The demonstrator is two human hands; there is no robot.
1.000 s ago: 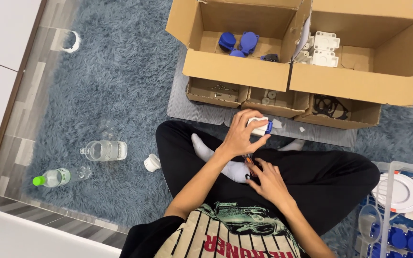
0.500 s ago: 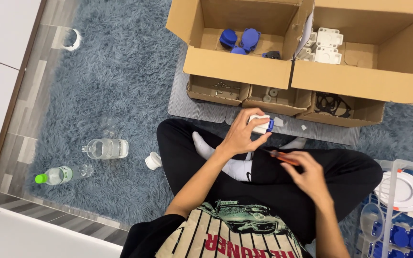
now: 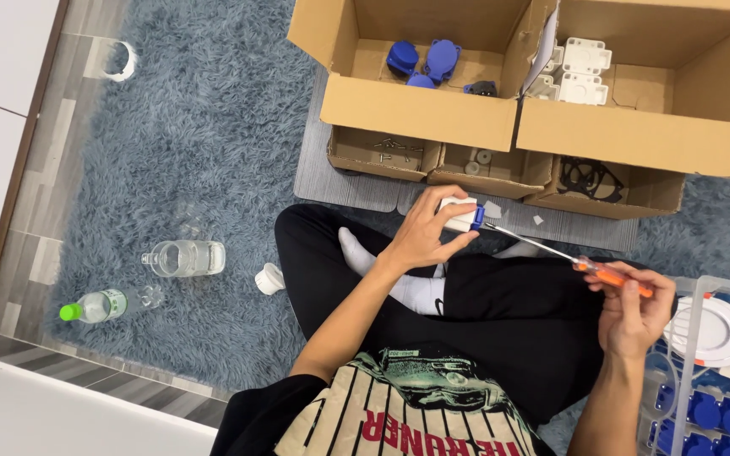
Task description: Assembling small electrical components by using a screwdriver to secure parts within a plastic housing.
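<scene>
Sitting cross-legged on the rug (image 3: pixel 196 152), the person grips a small white-and-blue socket (image 3: pixel 461 216) in the left hand (image 3: pixel 422 232), just in front of the cardboard boxes (image 3: pixel 420 110). Right of the socket, the right hand (image 3: pixel 633 314) is closed around an orange-handled screwdriver (image 3: pixel 576 259), its tip touching the socket's blue end.

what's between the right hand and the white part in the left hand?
Head view: only the screwdriver. Its orange handle sits in the right hand, and the shaft spans the gap to the white part in the left hand.
</scene>
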